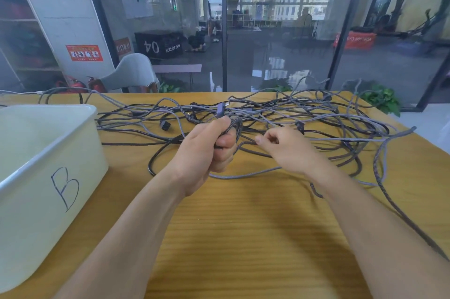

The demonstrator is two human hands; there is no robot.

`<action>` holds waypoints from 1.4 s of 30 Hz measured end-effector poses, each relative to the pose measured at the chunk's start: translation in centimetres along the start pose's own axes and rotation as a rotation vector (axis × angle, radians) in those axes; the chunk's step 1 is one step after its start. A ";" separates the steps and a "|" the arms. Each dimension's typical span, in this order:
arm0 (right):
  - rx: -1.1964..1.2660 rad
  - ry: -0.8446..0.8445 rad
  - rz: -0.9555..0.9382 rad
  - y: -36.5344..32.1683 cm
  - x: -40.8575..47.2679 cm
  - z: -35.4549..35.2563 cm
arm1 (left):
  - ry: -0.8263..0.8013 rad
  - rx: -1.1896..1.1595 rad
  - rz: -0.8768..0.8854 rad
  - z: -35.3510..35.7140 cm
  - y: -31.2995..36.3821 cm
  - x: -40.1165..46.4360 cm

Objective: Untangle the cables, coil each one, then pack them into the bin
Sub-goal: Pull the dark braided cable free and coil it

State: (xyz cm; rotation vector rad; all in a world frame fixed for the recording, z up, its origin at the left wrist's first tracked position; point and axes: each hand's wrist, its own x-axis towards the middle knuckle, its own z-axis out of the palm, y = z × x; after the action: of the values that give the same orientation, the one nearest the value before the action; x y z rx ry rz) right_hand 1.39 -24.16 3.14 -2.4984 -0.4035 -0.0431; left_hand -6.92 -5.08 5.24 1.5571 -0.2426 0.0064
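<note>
One white bin (pixel 36 177), marked "B", is set at the bench's (pixel 243 238) left; its visible inside is seen bare. A tangle of grey braided and black cables (pixel 280 113) is spread across the bench's far half; their number cannot be told. A bundle of braided cable is gripped in the left hand (pixel 209 150). One strand is pinched by the right hand (pixel 285 145). A grey chair (pixel 132 72) is seen behind the bench.

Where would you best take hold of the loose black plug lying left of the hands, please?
Pinch the black plug by its blocky body, not the thin cord behind it. Come from above and the near side: it lies flat on the table at the tangle's left edge, with few strands crossing it there. The left hand is nearest, but it grips a grey cable.
</note>
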 end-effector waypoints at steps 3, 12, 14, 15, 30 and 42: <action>0.019 -0.124 0.039 0.9 -0.2 -0.8 | -0.017 0.031 -0.006 0.1 -0.4 0.1; -0.548 0.298 0.027 1.6 0.5 -1.5 | -0.011 0.053 -0.013 0.6 -0.6 0.3; -0.365 0.373 -0.025 1.3 0.3 -1.1 | -0.012 0.082 -0.004 0.5 -0.7 0.3; -0.226 0.360 -0.026 1.2 0.3 -0.7 | -0.014 0.105 0.003 0.6 -0.7 0.3; 0.693 0.064 -0.077 -3.1 -2.1 0.4 | 0.104 0.429 0.056 0.4 -3.2 1.3; 0.650 0.221 -0.227 -4.3 -3.4 1.8 | 0.187 0.283 0.062 0.4 -3.5 1.6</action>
State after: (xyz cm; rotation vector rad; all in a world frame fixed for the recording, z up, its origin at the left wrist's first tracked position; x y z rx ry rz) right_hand -3.18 -20.77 3.67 -1.7805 -0.5102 -0.2367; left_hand -4.82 -5.78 2.03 1.8164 -0.1462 0.2429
